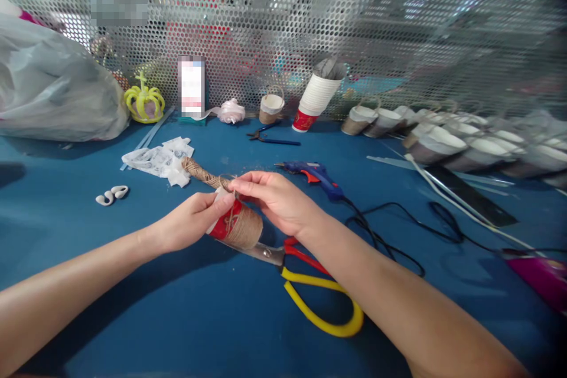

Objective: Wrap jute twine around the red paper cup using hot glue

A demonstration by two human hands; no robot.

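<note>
My left hand point(195, 220) grips the rim end of a red paper cup point(224, 223), which lies tilted on its side. Brown twine point(246, 228) is wound around the cup's base end. At the rim my right hand point(273, 196) is closed in a pinch on a thin strand of twine. Just behind the fingers stretches a twisted twine hank point(199, 171). Scissors point(305, 266) with red and yellow handles lie under and beside the cup, their blades partly hidden. Beyond my right hand rests a blue hot glue gun point(316, 176).
Pliers point(277, 139), stacked paper cups point(316, 97) and a yellow crown point(144, 100) stand along the perforated metal screen point(266, 29). Several small cups point(436, 142) fill the right back. White fabric scraps point(159, 158) and a plastic bag point(53, 82) are left. A black cord point(398, 248) trails right.
</note>
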